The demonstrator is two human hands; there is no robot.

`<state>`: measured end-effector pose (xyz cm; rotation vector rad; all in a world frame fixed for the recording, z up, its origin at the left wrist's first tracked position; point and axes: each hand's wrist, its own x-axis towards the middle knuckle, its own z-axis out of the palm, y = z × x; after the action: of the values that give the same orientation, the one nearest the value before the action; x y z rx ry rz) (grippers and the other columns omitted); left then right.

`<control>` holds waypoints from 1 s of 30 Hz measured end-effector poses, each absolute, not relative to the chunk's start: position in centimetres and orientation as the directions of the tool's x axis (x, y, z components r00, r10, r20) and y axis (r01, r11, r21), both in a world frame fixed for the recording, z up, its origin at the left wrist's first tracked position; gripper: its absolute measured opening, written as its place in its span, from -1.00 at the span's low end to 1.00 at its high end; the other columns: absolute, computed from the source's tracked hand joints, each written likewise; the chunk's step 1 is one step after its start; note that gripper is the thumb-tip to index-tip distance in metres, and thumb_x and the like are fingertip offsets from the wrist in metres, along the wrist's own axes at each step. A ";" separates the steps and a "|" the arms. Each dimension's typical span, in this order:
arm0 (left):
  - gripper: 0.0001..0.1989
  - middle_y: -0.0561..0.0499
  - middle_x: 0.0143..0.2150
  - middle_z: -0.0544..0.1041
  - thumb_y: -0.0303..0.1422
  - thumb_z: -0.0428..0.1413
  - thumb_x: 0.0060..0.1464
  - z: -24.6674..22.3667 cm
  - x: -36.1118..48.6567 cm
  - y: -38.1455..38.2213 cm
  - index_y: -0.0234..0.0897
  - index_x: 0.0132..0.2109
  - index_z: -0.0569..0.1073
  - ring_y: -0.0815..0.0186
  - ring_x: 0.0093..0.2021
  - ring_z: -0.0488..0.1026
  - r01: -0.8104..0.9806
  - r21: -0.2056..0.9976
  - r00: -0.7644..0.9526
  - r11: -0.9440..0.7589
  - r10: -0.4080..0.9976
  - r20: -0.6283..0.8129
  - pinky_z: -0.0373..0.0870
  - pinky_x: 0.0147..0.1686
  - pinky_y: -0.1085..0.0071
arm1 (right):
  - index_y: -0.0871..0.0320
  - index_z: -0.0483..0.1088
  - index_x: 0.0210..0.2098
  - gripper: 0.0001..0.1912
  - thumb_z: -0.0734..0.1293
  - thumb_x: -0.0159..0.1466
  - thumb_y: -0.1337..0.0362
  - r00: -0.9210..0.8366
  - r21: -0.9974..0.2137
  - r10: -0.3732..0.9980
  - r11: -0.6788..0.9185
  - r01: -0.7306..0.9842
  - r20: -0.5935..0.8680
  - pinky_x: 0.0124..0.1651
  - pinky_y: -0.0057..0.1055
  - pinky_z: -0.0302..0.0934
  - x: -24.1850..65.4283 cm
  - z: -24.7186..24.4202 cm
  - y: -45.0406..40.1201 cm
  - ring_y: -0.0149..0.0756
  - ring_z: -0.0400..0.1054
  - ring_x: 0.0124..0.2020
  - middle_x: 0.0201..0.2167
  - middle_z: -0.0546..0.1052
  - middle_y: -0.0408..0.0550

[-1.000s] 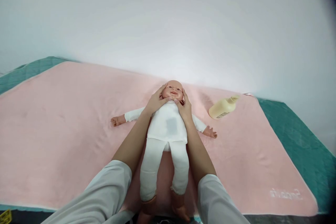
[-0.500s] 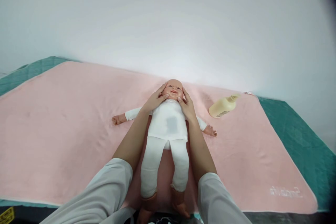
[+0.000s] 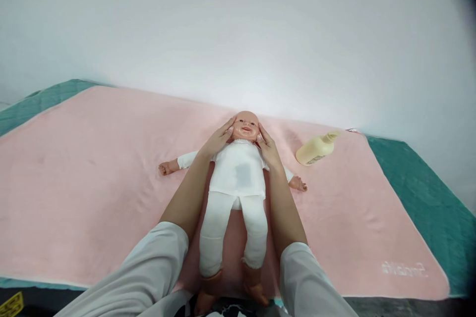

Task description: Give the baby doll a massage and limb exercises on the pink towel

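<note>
A baby doll [image 3: 241, 168] in a white top and white leggings lies face up, its head at the far end and its feet toward me. My left hand [image 3: 220, 137] cups the left side of its head, fingers along the temple and thumb by the jaw. On the other side my right hand [image 3: 268, 146] holds the head the same way, thumb close to the cheek. The fingertips curve partly out of sight around the head. Both doll arms stretch outward past my forearms.
A pale yellow pump bottle [image 3: 315, 149] lies tilted to the right of the doll. Under everything is a pink blanket [image 3: 92, 173] over a green quilted cover [image 3: 416, 178]. A white wall [image 3: 230, 34] rises behind the far edge.
Both thumbs have slid outward across the doll's cheeks toward the sides of its face. The hands stay around the head; the doll and bottle have not moved noticeably.
</note>
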<state>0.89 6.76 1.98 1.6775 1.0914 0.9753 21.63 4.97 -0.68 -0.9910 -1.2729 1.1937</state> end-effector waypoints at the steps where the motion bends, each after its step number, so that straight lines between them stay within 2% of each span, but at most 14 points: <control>1: -0.31 0.08 0.45 0.05 0.05 -0.13 0.27 2.0 0.9 6.7 -0.16 0.42 0.07 0.18 0.45 -0.01 0.251 0.943 0.296 -0.218 0.945 0.140 -0.09 0.41 0.24 | 0.10 0.03 0.38 -0.09 0.30 0.20 -0.21 -0.074 -0.984 0.984 0.157 -0.088 0.164 0.34 -0.04 0.17 21.7 -0.7 5.0 -0.13 0.29 0.27 0.31 0.30 0.01; 6: -0.27 0.02 0.45 0.08 0.07 -0.05 0.23 2.1 1.4 6.6 -0.18 0.41 0.09 0.14 0.43 0.04 0.230 0.945 0.277 -0.231 0.947 0.164 -0.04 0.40 0.24 | 0.02 0.04 0.38 -0.16 0.28 0.23 -0.19 -0.029 -0.982 0.983 0.181 0.044 0.180 0.37 -0.09 0.12 21.2 -0.2 4.5 -0.17 0.21 0.33 0.35 0.23 -0.07; 11: -0.15 -0.08 0.44 0.10 0.03 0.11 0.12 1.2 1.9 6.9 -0.19 0.43 0.03 0.08 0.38 0.16 0.189 0.957 0.243 -0.220 0.955 0.172 0.13 0.34 0.21 | 0.01 -0.05 0.41 -0.02 0.39 0.15 -0.15 0.018 -0.969 0.983 0.175 0.174 0.181 0.35 -0.07 0.14 20.3 -0.2 4.2 -0.09 0.24 0.30 0.38 0.18 -0.02; 16: 0.00 -0.12 0.42 0.16 -0.02 0.23 0.00 -0.1 2.3 7.6 -0.19 0.44 -0.04 0.03 0.36 0.19 0.197 0.958 0.229 -0.207 0.960 0.160 0.19 0.31 0.15 | -0.02 -0.07 0.40 -0.05 0.37 0.16 -0.13 0.044 -0.949 0.973 0.210 0.234 0.226 0.40 -0.06 0.04 19.8 -0.7 4.3 -0.13 0.06 0.40 0.42 0.09 -0.05; 21: -0.04 -0.15 0.41 0.16 -0.04 0.23 0.00 -0.5 2.4 7.8 -0.25 0.43 0.01 0.05 0.36 0.18 0.211 0.948 0.215 -0.240 0.957 0.194 0.18 0.31 0.19 | 0.02 -0.02 0.39 -0.11 0.36 0.19 -0.11 0.083 -0.941 0.966 0.214 0.262 0.243 0.38 -0.11 0.06 19.6 -0.6 4.2 -0.15 0.11 0.37 0.41 0.12 -0.03; 30: -0.12 -0.14 0.39 0.20 -0.07 0.18 0.07 1.0 2.3 6.8 -0.26 0.43 0.03 0.05 0.33 0.24 0.180 0.967 0.218 -0.183 0.966 0.142 0.21 0.30 0.18 | 0.01 0.05 0.37 -0.13 0.35 0.18 -0.14 0.100 -0.953 0.967 0.209 0.221 0.236 0.32 -0.13 0.18 19.9 -0.6 4.2 -0.12 0.23 0.29 0.38 0.18 -0.03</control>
<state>2.28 6.81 0.98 1.5682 1.1128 1.0701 19.88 4.23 -0.64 -1.2430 -1.3631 0.8432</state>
